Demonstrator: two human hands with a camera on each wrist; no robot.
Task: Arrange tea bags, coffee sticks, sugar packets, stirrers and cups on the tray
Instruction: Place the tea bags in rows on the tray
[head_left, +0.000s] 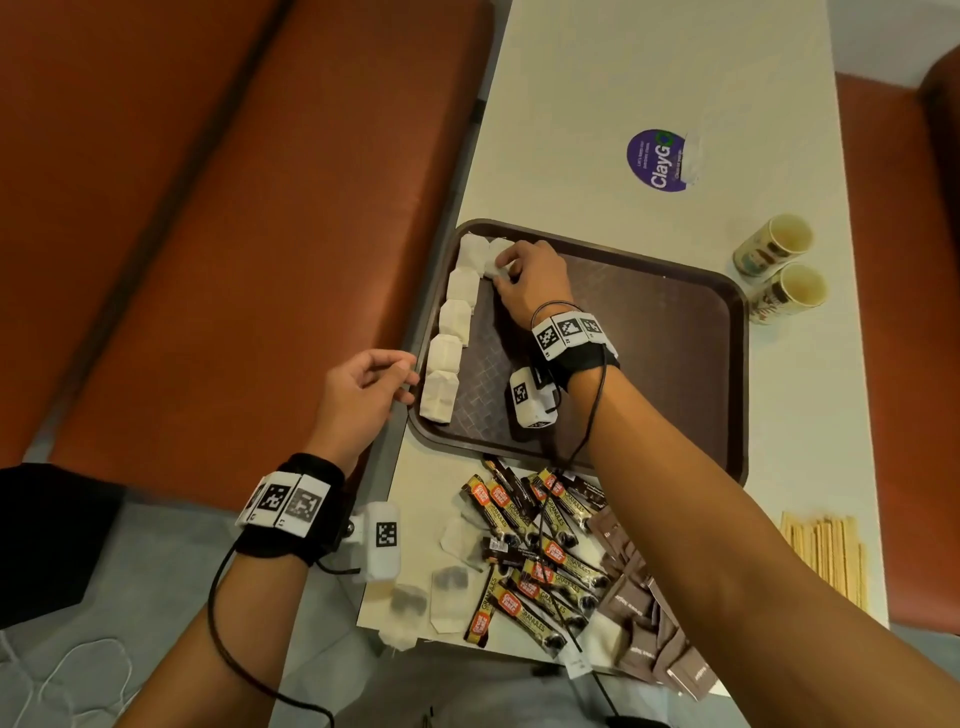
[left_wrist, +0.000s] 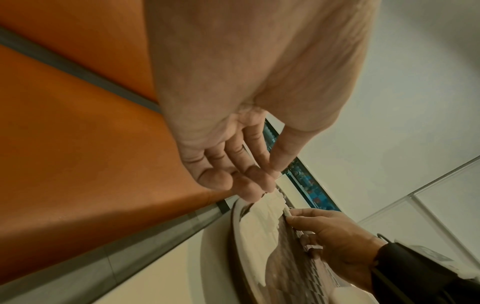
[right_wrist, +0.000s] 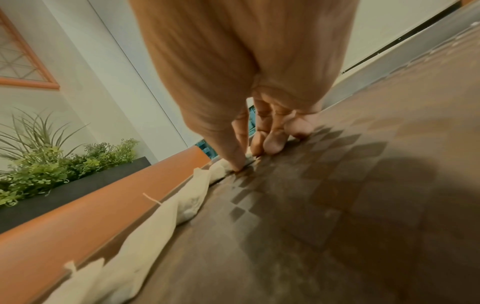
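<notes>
A brown tray (head_left: 623, 364) lies on the cream table. A row of white tea bags (head_left: 452, 317) runs along its left rim. At the tray's far left corner my right hand (head_left: 501, 267) pinches a white tea bag (head_left: 493, 260) beside the row's far end; in the right wrist view its thumb and fingers (right_wrist: 249, 160) press that tea bag (right_wrist: 221, 168) onto the tray floor. My left hand (head_left: 405, 379) hovers just off the tray's left rim, fingers loosely curled, holding nothing. Coffee sticks (head_left: 540, 566), brown sugar packets (head_left: 644, 613), wooden stirrers (head_left: 826, 551) and two paper cups (head_left: 774, 247) sit off the tray.
Loose tea bags (head_left: 447, 597) lie at the table's near edge by the coffee sticks. A purple sticker (head_left: 657, 160) marks the far tabletop. An orange bench seat (head_left: 182, 234) fills the left. The tray's middle and right show bare patterned floor.
</notes>
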